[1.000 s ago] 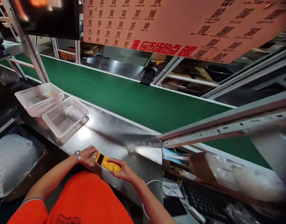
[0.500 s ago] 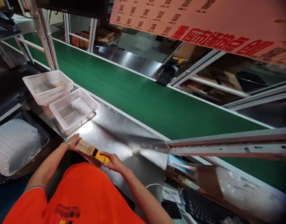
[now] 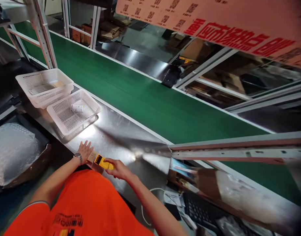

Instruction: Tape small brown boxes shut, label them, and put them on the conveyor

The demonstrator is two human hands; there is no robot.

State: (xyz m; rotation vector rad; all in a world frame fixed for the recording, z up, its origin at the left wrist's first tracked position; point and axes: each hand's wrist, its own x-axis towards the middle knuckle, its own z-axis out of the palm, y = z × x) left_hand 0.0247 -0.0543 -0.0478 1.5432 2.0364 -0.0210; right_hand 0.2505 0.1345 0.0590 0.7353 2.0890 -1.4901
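Note:
A long narrow box [image 3: 101, 161], yellow with a black patch and a tan left end, lies at the near edge of the steel worktable [image 3: 116, 137]. My right hand [image 3: 118, 168] grips its yellow right end. My left hand [image 3: 85, 151], with a watch on the wrist, lies flat with fingers spread over the tan left end, pressing on it. My orange shirt hides the table edge below the box.
Two white perforated baskets [image 3: 71, 113] [image 3: 43, 86] with small items stand at the table's left. A green conveyor belt [image 3: 145, 98] runs behind. Bubble wrap [image 3: 11, 150] lies lower left. A keyboard [image 3: 201, 211], cable and clutter sit lower right under a metal rail [image 3: 238, 149].
The box came down to lie flat at the table edge. My left hand went from clasping its tan end to lying flat on it with fingers spread. My view shifted slightly.

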